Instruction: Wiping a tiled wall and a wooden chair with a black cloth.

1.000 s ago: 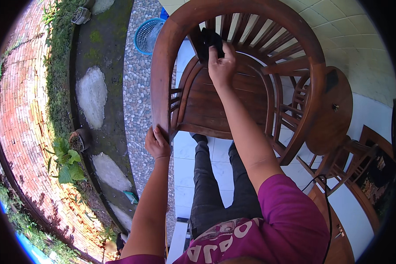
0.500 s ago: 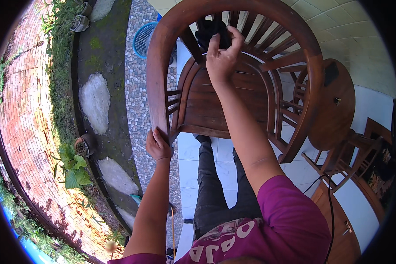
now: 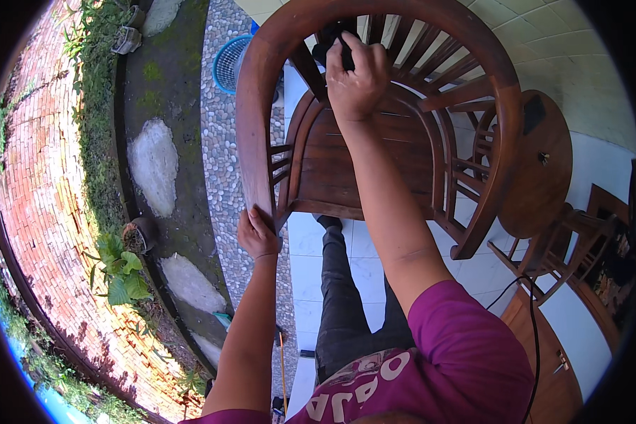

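A dark brown wooden armchair [image 3: 364,159] stands in front of me, with a curved top rail and a slatted back. My left hand [image 3: 258,233] is wrapped round the front end of its left armrest [image 3: 255,152]. Reaching over the seat, my right hand [image 3: 359,81] presses a bunched black cloth [image 3: 325,51] against the upright slats at the left part of the back. The fingers are bent over the cloth, and part of it is hidden behind them.
At the right are a round wooden table [image 3: 540,166] and another wooden chair [image 3: 562,244]. A blue plastic basket [image 3: 226,65] sits beyond the armchair's left side on a pebbled strip [image 3: 222,155]. Potted plants [image 3: 124,272] line the garden edge. A black cable [image 3: 536,339] hangs at my right.
My right hand has shifted slightly left with the black cloth along the chair back, and its fingers are set differently. My left hand keeps its hold on the armrest.
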A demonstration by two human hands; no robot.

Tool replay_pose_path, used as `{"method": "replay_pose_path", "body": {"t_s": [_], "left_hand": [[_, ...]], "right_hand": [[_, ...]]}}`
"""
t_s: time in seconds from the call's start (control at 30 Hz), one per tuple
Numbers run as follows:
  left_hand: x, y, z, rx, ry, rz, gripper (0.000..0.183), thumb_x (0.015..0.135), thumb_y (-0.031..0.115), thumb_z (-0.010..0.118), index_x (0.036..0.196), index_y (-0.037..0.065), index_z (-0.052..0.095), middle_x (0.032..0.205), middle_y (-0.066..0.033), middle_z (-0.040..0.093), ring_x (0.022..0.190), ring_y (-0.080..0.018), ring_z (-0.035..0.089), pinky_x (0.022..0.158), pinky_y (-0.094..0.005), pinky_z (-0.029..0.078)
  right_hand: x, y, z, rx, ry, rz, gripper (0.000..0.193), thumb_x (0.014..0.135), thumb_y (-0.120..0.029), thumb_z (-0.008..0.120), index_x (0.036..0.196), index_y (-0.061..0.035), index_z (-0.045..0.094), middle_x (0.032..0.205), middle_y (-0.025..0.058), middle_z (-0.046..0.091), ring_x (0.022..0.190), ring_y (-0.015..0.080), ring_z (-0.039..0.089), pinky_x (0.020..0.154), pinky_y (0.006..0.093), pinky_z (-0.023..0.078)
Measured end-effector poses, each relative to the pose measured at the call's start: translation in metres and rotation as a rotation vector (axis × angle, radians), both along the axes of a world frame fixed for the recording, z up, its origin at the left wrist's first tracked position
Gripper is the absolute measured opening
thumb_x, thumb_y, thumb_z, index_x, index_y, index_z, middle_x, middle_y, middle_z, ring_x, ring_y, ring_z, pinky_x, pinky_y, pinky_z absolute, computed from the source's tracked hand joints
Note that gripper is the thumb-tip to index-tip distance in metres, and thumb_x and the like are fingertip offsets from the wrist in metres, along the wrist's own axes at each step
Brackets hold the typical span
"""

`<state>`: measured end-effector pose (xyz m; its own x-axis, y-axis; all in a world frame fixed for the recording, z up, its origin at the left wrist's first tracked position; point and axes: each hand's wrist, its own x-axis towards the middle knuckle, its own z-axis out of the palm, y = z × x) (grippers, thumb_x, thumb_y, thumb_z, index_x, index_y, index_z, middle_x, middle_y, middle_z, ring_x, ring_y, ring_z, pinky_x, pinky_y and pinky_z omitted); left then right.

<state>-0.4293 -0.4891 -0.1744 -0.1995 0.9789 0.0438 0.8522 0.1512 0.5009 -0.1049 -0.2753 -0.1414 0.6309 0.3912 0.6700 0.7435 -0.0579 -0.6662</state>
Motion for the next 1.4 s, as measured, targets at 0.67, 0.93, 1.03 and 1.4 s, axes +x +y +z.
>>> {"method": "replay_pose_path", "body": {"t_s": [0.67,0.93,1.03,1.4], "left_hand": [[0.001,0.003,0.003,0.028,-0.002,0.024,0.066,0.118,0.053,0.037,0.087,0.002,0.065,0.079,-0.025,0.066,0.075,-0.0518,0.064,0.067,-0.0581,0.045],[0.003,0.001,0.008,0.023,-0.009,0.04,0.064,0.117,0.052,0.039,0.089,0.002,0.066,0.082,-0.026,0.067,0.078,-0.0528,0.064,0.069,-0.059,0.046],[0.002,0.002,0.006,0.019,0.032,0.036,0.064,0.117,0.052,0.04,0.089,0.002,0.066,0.083,-0.0268,0.068,0.08,-0.0534,0.064,0.07,-0.0593,0.046],[0.002,-0.001,0.006,-0.064,-0.044,0.024,0.06,0.117,0.051,0.041,0.093,0.002,0.065,0.086,-0.0258,0.067,0.081,-0.0525,0.063,0.071,-0.0573,0.047]], "right_hand": [[0.019,-0.026,-0.099,-0.76,0.635,0.529,0.072,0.1,-0.038,0.069,0.161,-0.0025,0.054,0.143,0.0306,0.069,0.137,0.0423,0.066,0.117,0.0433,0.051],[0.01,-0.012,-0.08,-1.166,0.281,0.406,0.073,0.096,-0.032,0.069,0.163,-0.0087,0.051,0.127,0.0245,0.077,0.115,0.0394,0.077,0.1,0.0531,0.06],[0.017,-0.032,-0.067,-1.105,0.22,0.416,0.062,0.095,-0.029,0.07,0.153,-0.0082,0.063,0.116,0.0224,0.08,0.109,0.0395,0.078,0.097,0.0521,0.062],[-0.01,-0.038,-0.108,-0.837,0.52,0.549,0.055,0.098,-0.025,0.072,0.149,-0.0035,0.067,0.136,0.0268,0.074,0.128,0.0383,0.072,0.112,0.0428,0.055]]}}
